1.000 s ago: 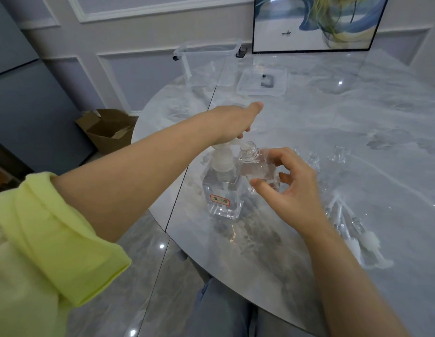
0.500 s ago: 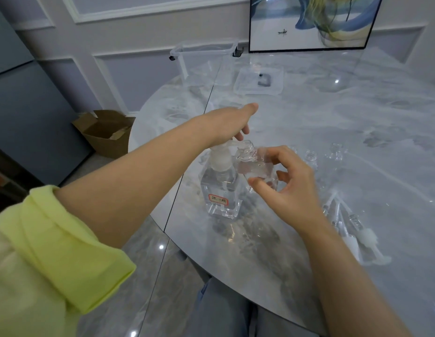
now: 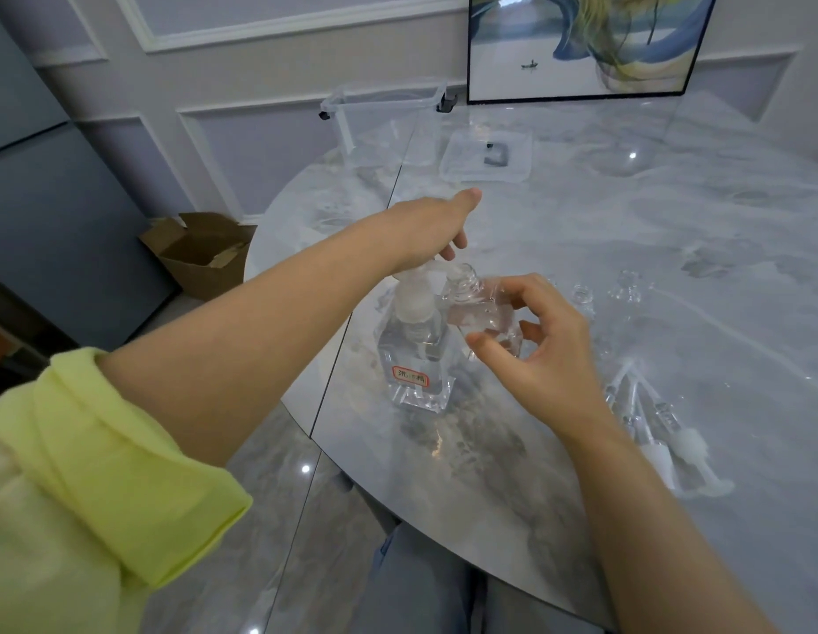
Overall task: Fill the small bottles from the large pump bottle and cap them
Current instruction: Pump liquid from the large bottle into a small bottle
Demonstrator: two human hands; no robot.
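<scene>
Clear small bottle (image 3: pixel 482 315) half-hidden by right hand (image 3: pixel 542 354).

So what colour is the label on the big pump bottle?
The label has a red-orange border around a pale middle; head view.

Left arm's stretched way out with the sleeve (image 3: pixel 100 473) rolled up past the elbow, left hand (image 3: pixel 425 231) palm down, fingers (image 3: pixel 457 242) mostly straight and pressing downward. Right hand (image 3: pixel 549 354) comes in from the lower right, thumb and fingers curled in a grip, wrist bent slightly.
</scene>
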